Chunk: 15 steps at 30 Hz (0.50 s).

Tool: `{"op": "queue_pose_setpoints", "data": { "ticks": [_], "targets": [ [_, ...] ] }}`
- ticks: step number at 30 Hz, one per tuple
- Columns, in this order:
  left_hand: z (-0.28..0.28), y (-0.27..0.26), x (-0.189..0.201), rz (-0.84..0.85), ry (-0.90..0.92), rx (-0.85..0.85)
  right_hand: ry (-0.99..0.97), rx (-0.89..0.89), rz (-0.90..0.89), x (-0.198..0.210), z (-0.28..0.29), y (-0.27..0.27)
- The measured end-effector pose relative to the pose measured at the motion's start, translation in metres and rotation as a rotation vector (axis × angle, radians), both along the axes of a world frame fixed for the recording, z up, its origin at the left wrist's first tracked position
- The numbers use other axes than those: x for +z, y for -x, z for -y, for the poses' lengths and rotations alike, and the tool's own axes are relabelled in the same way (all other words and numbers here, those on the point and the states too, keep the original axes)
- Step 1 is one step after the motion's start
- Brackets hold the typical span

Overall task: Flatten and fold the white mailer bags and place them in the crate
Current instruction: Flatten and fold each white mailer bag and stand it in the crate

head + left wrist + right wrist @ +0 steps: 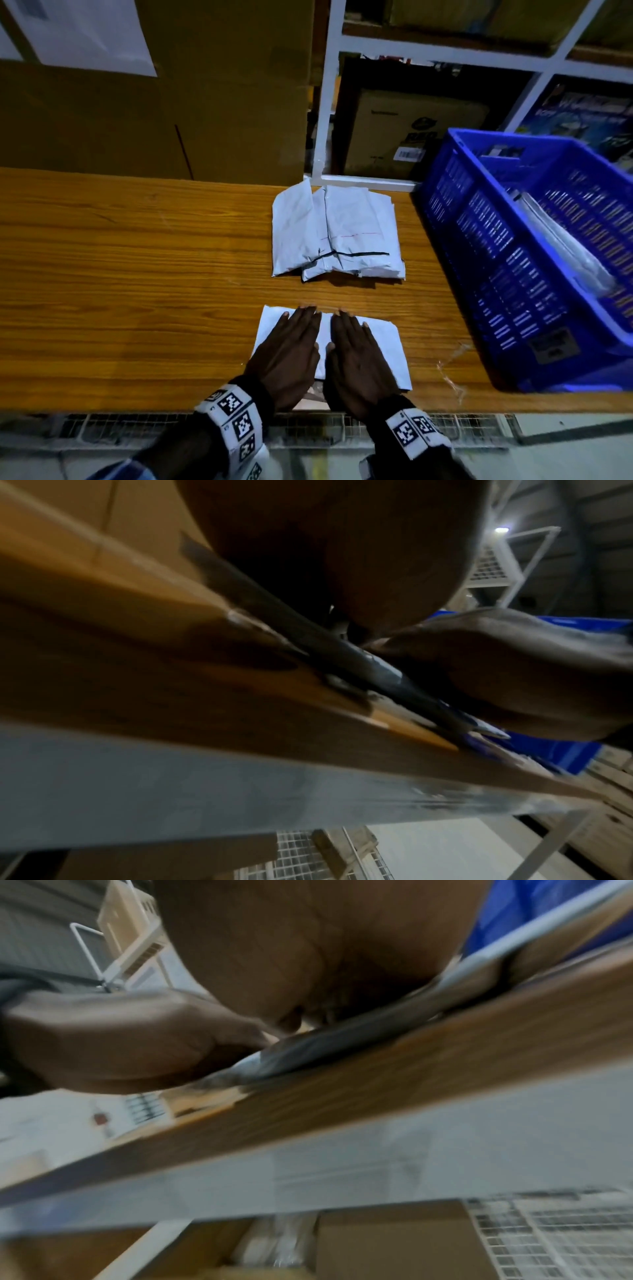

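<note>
Left hand [291,346], right hand [356,353] — flat, fingers straight, pressing mailer bag [383,339] (carton print unreadable).

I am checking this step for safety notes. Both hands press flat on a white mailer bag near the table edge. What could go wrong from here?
1. The mailer bag lies close to the near edge of the table; pushed by the left hand and right hand, it may slide off.
2. The loose pile of bags behind could be knocked when reaching forward.
3. The blue crate sits tilted, overhanging the table edge; dropping bags in might shift it.
</note>
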<state>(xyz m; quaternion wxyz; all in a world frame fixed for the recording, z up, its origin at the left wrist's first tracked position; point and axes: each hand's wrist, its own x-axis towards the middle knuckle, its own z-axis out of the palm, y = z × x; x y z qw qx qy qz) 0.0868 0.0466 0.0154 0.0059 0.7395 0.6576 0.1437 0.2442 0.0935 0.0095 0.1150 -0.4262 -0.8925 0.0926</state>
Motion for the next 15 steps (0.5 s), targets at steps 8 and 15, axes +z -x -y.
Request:
{"op": "queue_pose_setpoints", "data": {
  "ticks": [8, 15],
  "targets": [
    [-0.001, -0.015, -0.005, 0.005, 0.033, -0.017, -0.082, -0.029, 0.085, -0.004, 0.003, -0.021],
    [-0.005, -0.017, -0.007, -0.08, 0.011, -0.017, -0.075, 0.003, 0.105, -0.006, 0.001, -0.023]
  ]
}}
